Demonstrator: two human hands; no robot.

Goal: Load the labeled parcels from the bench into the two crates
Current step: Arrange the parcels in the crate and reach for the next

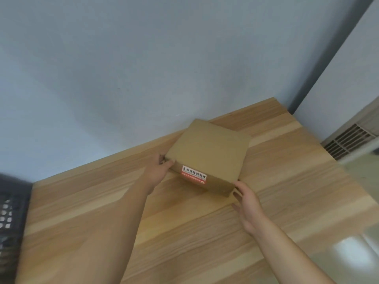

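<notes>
A flat brown cardboard parcel (209, 152) with a white and red label (193, 174) on its near side lies on the wooden bench (184, 232), close to the wall. My left hand (159, 169) grips the parcel's left corner, thumb on the top edge and fingers round the side. My right hand (247, 206) is at the parcel's near right corner with fingers spread and fairly straight, fingertips touching or almost touching the cardboard. A dark perforated crate (10, 218) shows at the left edge of the view, beside the bench.
A grey-blue wall (143, 68) rises right behind the bench. The bench ends at the right; beyond that edge are pale floor (352, 249) and a vented white unit (348, 140). Bare wood lies between me and the parcel.
</notes>
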